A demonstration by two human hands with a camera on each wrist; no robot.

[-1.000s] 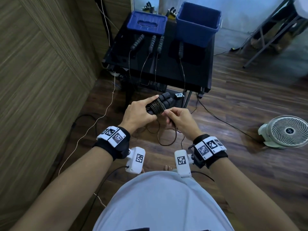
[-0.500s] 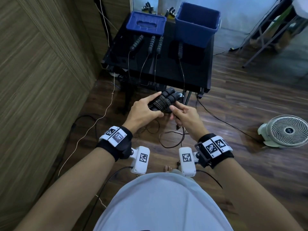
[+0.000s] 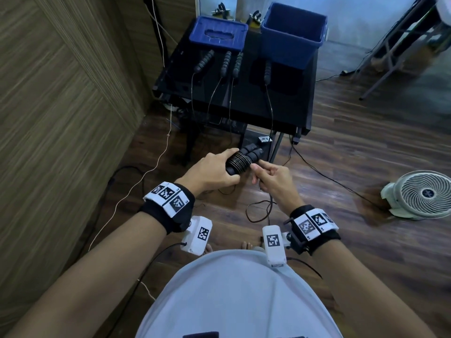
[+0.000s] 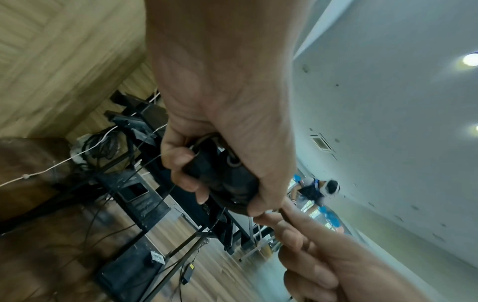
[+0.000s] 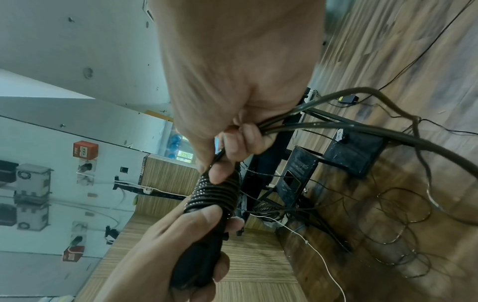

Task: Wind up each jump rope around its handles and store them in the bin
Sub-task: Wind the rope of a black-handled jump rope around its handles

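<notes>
My left hand grips two black jump rope handles held side by side, with many turns of black rope coiled round them. My right hand pinches the loose rope just beside the coil; a slack loop hangs below it. In the left wrist view the fingers wrap the handle ends. Several more black handles lie on the black table, their ropes trailing over its front edge. The blue bin stands open at the table's back right.
A blue lid lies at the table's back left. A wood-panelled wall runs along my left. A white fan sits on the wooden floor at right. Cables cross the floor under and beside the table.
Both hands have moved forward, closer to the table's front edge. The coil on the handles has grown and the hanging loop of rope is shorter.
</notes>
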